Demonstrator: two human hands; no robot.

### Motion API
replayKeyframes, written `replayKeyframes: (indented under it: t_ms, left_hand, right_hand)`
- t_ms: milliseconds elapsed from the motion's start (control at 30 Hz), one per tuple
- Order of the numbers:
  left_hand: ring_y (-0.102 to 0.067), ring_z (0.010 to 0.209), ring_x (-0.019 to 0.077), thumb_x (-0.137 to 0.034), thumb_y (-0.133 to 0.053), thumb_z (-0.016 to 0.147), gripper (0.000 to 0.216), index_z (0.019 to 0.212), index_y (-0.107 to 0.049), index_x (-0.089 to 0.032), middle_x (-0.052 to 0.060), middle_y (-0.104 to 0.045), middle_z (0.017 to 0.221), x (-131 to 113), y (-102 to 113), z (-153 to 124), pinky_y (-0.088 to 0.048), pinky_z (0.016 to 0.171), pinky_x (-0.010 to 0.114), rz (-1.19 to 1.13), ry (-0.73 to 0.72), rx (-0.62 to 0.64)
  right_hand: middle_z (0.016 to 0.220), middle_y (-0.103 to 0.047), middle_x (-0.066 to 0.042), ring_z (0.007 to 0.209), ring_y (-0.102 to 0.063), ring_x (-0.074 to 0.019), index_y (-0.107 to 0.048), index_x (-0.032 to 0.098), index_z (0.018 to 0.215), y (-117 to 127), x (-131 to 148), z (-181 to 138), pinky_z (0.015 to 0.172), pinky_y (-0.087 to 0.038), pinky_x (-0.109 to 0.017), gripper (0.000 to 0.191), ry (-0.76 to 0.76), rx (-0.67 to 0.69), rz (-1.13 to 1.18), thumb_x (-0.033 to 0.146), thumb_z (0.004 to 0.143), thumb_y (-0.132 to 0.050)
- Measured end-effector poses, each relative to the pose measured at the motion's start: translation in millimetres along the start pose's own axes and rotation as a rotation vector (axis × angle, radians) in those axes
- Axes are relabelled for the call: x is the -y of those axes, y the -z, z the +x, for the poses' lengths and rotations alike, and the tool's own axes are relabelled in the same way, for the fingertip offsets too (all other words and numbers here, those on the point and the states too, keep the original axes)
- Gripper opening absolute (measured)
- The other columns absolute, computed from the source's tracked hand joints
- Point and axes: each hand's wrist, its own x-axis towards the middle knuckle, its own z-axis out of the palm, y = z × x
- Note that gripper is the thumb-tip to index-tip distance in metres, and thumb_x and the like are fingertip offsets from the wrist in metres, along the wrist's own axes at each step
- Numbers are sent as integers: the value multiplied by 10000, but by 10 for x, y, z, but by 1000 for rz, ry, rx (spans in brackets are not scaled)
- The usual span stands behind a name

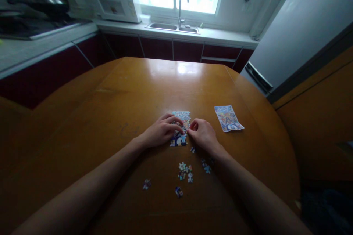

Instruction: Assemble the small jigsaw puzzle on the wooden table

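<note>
A partly joined jigsaw puzzle (181, 115) lies on the wooden table, pale blue at its top and dark blue and white at its lower end. My left hand (161, 131) rests over its left side, fingers stretched apart across the pieces. At the puzzle's right edge is my right hand (203, 134), thumb and fingertips pinched together; what is between them is too small to make out. Just below lies a loose puzzle piece (192, 149). Nearer to me are a small pile of puzzle pieces (183, 170), a dark piece (179, 191) and some pieces (206, 167) beside my right forearm.
A creased picture sheet (228, 118) lies right of the puzzle. Another small cluster of pieces (146, 184) sits at the lower left. Beyond the rounded wooden table (154, 84) stand a counter with a sink (162, 26), a white microwave (117, 6) and a fridge (298, 25).
</note>
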Motion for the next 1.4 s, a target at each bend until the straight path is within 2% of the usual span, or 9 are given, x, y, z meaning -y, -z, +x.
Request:
replayKeyframes:
  t_ms: [167, 333, 533, 700, 933, 1400]
  left_hand:
    - [-509, 1205, 260, -201, -567, 968, 322, 1197, -714, -374, 32, -661, 1245, -43, 13, 3, -401, 1099, 482, 19, -1, 4]
    - [-465, 1261, 286, -234, -581, 973, 302, 1179, -719, -407, 28, -609, 1314, -24, 2, -21, -385, 1112, 504, 104, 6, 42]
    - [-454, 1264, 277, -252, -560, 992, 292, 1192, -709, -404, 32, -601, 1323, -1, -15, -24, -396, 1110, 494, 134, 3, 59]
    - [-444, 1279, 278, -245, -559, 995, 301, 1209, -697, -406, 28, -592, 1334, 8, -24, -29, -384, 1125, 499, 134, 1, 52]
    - [-388, 1333, 274, -264, -509, 1029, 310, 1263, -659, -401, 18, -505, 1433, -15, -10, -30, -385, 1149, 501, 187, -11, 78]
    - [-388, 1330, 269, -275, -521, 1033, 296, 1242, -674, -418, 15, -508, 1417, -39, -4, -20, -405, 1145, 525, 193, -10, 82]
  right_hand:
    - [788, -738, -37, 699, -654, -175, -701, 210, 806, -1, -27, 28, 603, -410, -261, 78, 0, -12, 40, 261, 782, -754]
    - [753, -726, -38, 692, -658, -163, -701, 184, 860, 52, -181, 99, 630, -442, -260, 68, 43, -72, 204, 217, 853, -642]
    - [744, -719, -21, 678, -639, -161, -694, 204, 829, 110, -214, 29, 606, -399, -262, 103, 77, -13, 113, 305, 824, -717]
    - [758, -720, 0, 688, -632, -160, -687, 227, 807, 82, -154, -3, 591, -354, -263, 132, 55, -31, -10, 335, 792, -762]
    - [762, -724, 6, 682, -631, -157, -696, 229, 806, 66, -172, 41, 578, -339, -262, 146, 21, -14, -21, 346, 779, -779]
    - [751, -734, -2, 688, -637, -158, -718, 233, 761, 84, -203, 46, 591, -339, -270, 147, 59, -4, -17, 370, 791, -760]
